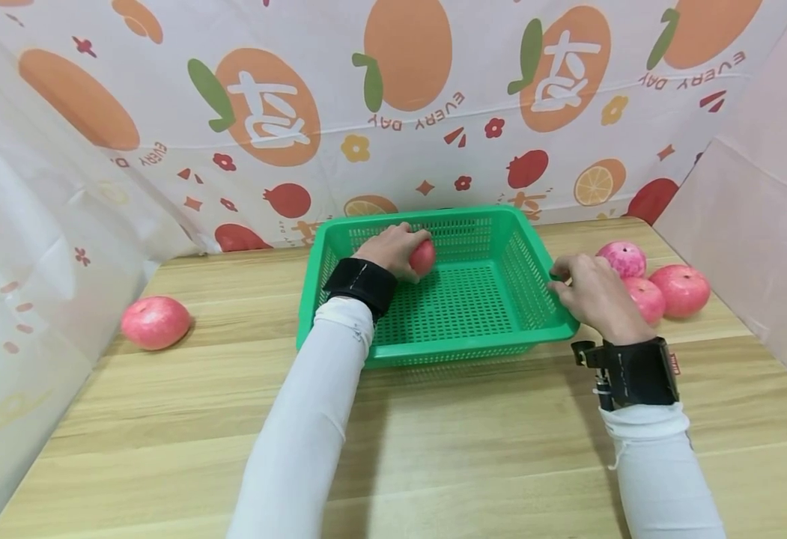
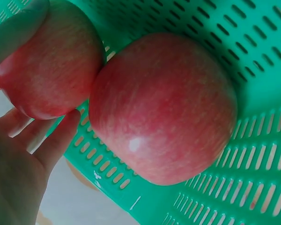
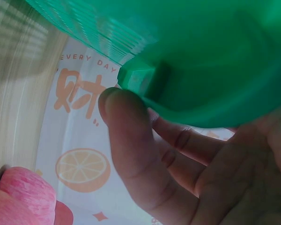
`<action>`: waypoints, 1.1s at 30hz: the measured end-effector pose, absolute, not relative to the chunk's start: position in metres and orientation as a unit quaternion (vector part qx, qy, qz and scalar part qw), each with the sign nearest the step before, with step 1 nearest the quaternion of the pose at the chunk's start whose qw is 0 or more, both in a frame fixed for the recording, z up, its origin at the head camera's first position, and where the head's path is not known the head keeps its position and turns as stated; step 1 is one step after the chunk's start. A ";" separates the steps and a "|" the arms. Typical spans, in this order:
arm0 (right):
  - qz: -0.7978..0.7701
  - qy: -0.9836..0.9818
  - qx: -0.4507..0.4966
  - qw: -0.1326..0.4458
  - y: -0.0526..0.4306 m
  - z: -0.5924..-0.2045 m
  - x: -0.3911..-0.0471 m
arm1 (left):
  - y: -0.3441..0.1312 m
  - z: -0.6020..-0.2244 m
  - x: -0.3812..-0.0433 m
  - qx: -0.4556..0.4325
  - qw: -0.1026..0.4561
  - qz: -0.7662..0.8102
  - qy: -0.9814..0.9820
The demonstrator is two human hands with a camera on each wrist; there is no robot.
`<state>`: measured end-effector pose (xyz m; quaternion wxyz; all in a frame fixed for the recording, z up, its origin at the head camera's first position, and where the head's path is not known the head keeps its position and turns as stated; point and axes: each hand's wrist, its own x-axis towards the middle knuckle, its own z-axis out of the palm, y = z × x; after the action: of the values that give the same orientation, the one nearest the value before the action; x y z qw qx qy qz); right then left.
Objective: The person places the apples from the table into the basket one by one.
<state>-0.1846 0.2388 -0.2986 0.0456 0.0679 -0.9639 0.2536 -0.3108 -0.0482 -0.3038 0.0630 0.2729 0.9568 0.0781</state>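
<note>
A green slotted plastic basket (image 1: 460, 345) stands on the wooden table. Inside its left part, my left hand (image 1: 388, 250) grips a red apple (image 1: 423, 258). The left wrist view has thumb and fingers around that apple (image 2: 56, 65), while a second apple (image 2: 164, 110) touches it within the basket. From the head view this second apple is hidden, behind the left hand or wrist. My right hand (image 1: 594, 293) holds the basket's right rim, its thumb and fingers on either side of the green edge (image 3: 196, 119).
Three apples (image 1: 680, 290) sit close together right of the basket, partly behind the right hand. Another apple (image 1: 156, 323) lies alone at the table's left. A fruit-printed white cloth (image 1: 339, 165) hangs along the back, and pale sheets close off both sides.
</note>
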 end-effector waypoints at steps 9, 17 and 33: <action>0.254 -0.964 0.070 0.045 0.238 -0.300 -0.184 | -0.044 -0.307 -0.307 0.253 0.093 0.064 0.961; 0.252 -0.964 0.070 0.049 0.238 -0.298 -0.185 | -0.041 -0.305 -0.306 0.256 0.088 0.040 0.962; 0.253 -0.964 0.067 0.043 0.239 -0.298 -0.185 | -0.037 -0.294 -0.300 0.278 0.076 0.037 0.957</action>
<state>-0.1853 0.2388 -0.2981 0.0425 0.0674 -0.9641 0.2535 -0.3000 -0.0373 -0.2944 0.0760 0.2775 0.9570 0.0374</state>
